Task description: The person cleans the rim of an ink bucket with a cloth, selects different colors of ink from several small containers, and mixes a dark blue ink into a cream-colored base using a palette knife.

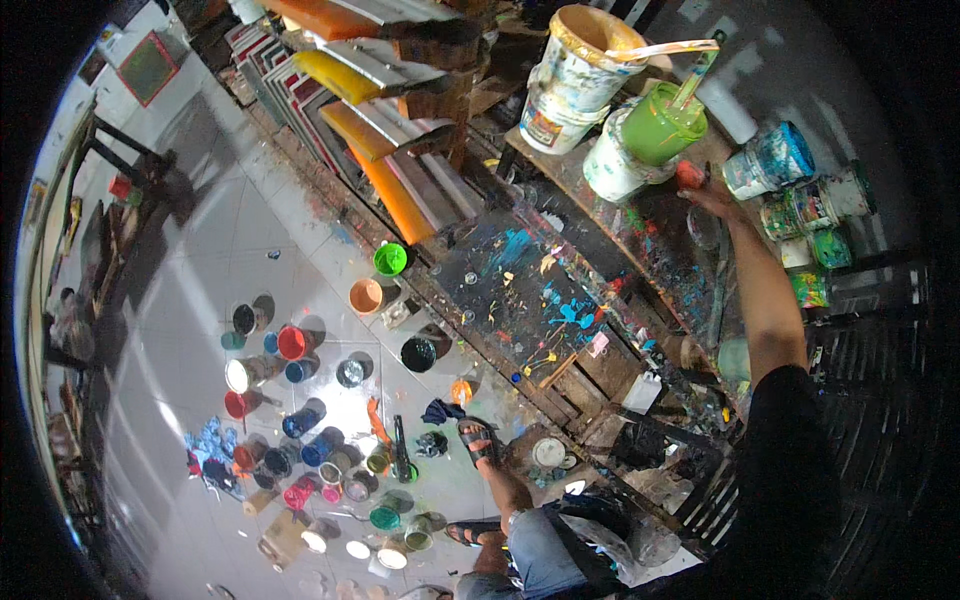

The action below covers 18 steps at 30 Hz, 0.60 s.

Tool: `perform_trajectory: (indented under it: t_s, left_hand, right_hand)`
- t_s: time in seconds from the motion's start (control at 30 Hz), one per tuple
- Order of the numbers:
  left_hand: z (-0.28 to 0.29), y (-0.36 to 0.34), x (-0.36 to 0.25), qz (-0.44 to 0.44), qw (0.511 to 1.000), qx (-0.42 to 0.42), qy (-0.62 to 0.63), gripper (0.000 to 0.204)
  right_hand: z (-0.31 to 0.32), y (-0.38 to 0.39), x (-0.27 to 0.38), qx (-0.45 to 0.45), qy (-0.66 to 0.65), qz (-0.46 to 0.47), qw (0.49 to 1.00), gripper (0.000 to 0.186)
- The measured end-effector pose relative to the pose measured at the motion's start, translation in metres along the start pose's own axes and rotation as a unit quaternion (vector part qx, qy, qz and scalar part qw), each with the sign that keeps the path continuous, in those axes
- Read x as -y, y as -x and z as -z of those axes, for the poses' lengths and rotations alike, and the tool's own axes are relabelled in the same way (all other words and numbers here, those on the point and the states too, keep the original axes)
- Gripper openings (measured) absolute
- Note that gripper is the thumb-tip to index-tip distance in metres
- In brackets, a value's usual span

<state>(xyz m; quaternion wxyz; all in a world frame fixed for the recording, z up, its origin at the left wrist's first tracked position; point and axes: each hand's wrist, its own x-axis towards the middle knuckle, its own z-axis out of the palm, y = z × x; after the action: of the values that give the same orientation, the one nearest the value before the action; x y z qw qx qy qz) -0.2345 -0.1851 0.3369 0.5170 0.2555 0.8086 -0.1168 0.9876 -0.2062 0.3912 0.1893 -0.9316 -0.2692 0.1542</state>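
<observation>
My right hand (712,198) reaches onto the paint-spattered wooden shelf at upper right, its fingers closed on a small red object (690,175), perhaps a cup, beside the white tub (605,170) under a green bucket (660,130). A stick and a brush stand in the green bucket. Left of these is a stack of two white tubs, the upper orange-stained (570,60). Blue and green paint-smeared cans (770,160) lie right of my hand. My left hand is not in view.
Many paint cups (290,342) stand on the tiled floor (210,270) at left. Squeegees (375,185) are racked at top centre. A dark spattered board (500,290) lies below the shelf. My sandalled feet (480,445) are at lower centre. A bench (110,150) is at far left.
</observation>
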Motion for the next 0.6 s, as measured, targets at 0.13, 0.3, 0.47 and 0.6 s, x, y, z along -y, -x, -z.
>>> perform_trajectory:
  t_s: [0.13, 0.3, 0.47, 0.6]
  left_hand:
    - [0.019, -0.005, 0.031, -0.175, 0.969, -0.111, -0.135, 0.056]
    - [0.017, 0.013, 0.029, -0.139, 0.984, -0.111, 0.001, 0.059]
    - [0.005, 0.030, 0.074, -0.115, 0.982, -0.144, -0.041, 0.072]
    - [-0.018, 0.041, 0.097, -0.071, 0.983, -0.162, 0.050, 0.074]
  right_hand:
    - [-0.026, -0.018, 0.006, 0.060, -0.156, 0.037, 0.985, 0.092]
    - [-0.006, -0.007, -0.030, 0.000, -0.040, 0.080, 0.996, 0.092]
    - [-0.003, 0.010, -0.028, -0.100, 0.026, 0.085, 0.991, 0.093]
    - [0.001, 0.053, -0.023, -0.212, 0.061, 0.064, 0.973, 0.094]
